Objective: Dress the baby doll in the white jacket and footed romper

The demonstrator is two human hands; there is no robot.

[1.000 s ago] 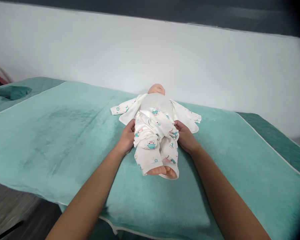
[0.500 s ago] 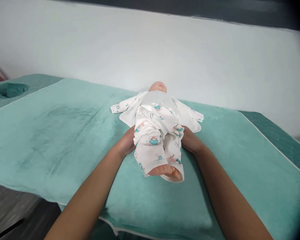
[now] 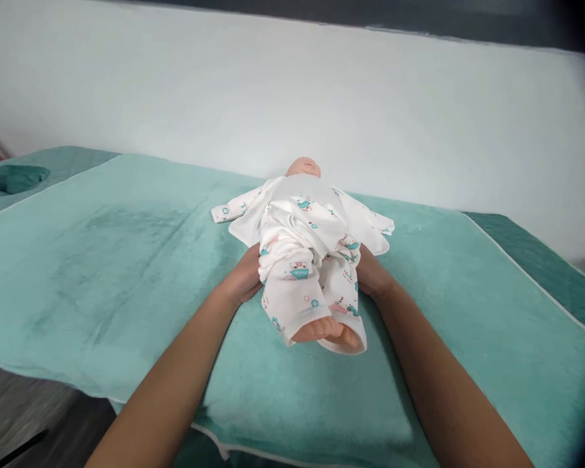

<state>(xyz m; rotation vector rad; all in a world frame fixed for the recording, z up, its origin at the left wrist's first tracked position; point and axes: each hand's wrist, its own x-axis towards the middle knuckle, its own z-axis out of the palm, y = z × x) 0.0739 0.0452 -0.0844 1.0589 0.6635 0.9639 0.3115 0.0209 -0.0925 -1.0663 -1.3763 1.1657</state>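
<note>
Flanking the bunched trousers (image 3: 298,250), the left hand (image 3: 246,276) and right hand (image 3: 373,272) touched them, fingers hidden, any grip untellable. The doll (image 3: 306,186) lay head toward the surface (image 3: 127,279)'s far edge; arranging the trousers seemed underway, the next move apparently needing even handling.

Forearms (image 3: 180,367) forward, left grip (image 3: 246,275) opposite right grip (image 3: 373,273)

I see doll (image 3: 308,224) on green sheet (image 3: 127,260), head (image 3: 304,167) far, feet (image 3: 316,329) near. Left hand (image 3: 246,274), right hand (image 3: 373,270) against printed trousers (image 3: 295,289), both partly hidden. White wall (image 3: 292,91) far.
</note>
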